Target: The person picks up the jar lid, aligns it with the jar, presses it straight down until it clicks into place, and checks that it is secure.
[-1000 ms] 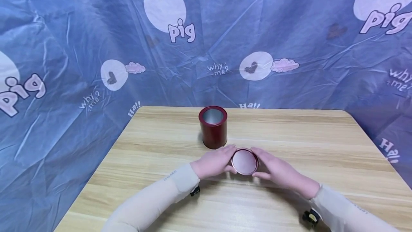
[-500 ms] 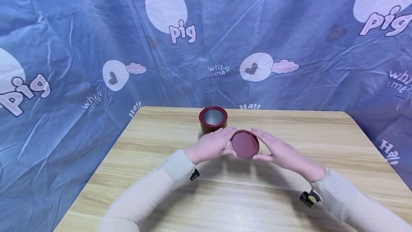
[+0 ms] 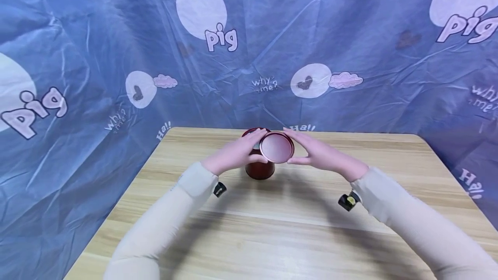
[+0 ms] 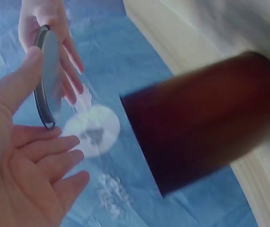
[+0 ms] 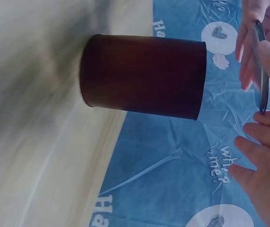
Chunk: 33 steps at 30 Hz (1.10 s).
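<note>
A round, dark red metal lid (image 3: pixel 276 147) is held up between both hands, its pale shiny face toward the head camera. My left hand (image 3: pixel 235 152) pinches its left edge between thumb and forefinger. On the opposite edge, the thumb and forefinger of my right hand (image 3: pixel 327 154) do likewise. Just behind the lid stands the dark red can (image 3: pixel 260 172), upright on the table; lid and left hand cover much of its top. In the left wrist view the lid (image 4: pixel 53 75) is seen edge-on, higher than the can's rim and apart from the can (image 4: pixel 206 123).
The can stands near the back of a light wooden table (image 3: pixel 350 211). A blue printed cloth (image 3: pixel 249 46) hangs behind the table and along its sides. Small black wrist cameras (image 3: pixel 348 201) sit under the sleeves.
Both hands have lifted the lid off the table area in front and carried it away from me, then leftward to the can. The can has stayed in place.
</note>
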{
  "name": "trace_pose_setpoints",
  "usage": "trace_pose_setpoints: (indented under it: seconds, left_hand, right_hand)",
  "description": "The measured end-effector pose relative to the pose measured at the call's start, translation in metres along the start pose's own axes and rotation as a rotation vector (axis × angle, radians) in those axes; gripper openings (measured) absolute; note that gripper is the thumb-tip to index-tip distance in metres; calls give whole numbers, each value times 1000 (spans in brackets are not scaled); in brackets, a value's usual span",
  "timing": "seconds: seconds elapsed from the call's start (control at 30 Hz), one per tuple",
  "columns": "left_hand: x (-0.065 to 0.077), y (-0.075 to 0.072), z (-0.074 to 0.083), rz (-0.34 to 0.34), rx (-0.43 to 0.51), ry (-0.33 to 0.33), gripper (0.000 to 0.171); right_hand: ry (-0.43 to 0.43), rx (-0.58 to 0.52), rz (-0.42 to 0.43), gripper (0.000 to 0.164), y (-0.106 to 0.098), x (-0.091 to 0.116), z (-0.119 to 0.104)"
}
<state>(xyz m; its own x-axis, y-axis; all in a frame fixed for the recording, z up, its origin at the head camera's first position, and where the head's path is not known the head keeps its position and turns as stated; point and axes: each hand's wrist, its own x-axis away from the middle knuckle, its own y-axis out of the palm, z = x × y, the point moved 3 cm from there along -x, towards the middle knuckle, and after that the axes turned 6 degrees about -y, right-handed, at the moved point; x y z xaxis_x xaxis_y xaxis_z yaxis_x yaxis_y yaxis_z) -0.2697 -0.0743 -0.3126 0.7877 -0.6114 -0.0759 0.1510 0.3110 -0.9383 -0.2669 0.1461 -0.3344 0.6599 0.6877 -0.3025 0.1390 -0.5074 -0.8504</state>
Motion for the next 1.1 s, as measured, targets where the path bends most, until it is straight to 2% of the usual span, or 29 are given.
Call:
trace_pose_setpoints:
  seconds: [0.2, 0.4, 0.6, 0.87, 1.1]
  left_hand:
    - [0, -6, -20, -25, 83, -98, 83]
    - [-6, -6, -39, -21, 113, -123, 82]
    - [-11, -5, -59, -27, 157, -155, 82]
    - [-14, 6, -73, -87, 250, -224, 81]
    - [-13, 6, -82, -71, 296, -232, 77]
  right_hand:
    - [-5, -54, -20, 80, 1, -22, 4]
    - [0, -77, -21, 79, 3, -39, 14]
    - [47, -105, -45, 79, 7, -55, 22]
    - [116, -146, -118, 78, 16, -62, 30]
    - [149, -212, -131, 77, 21, -69, 33]
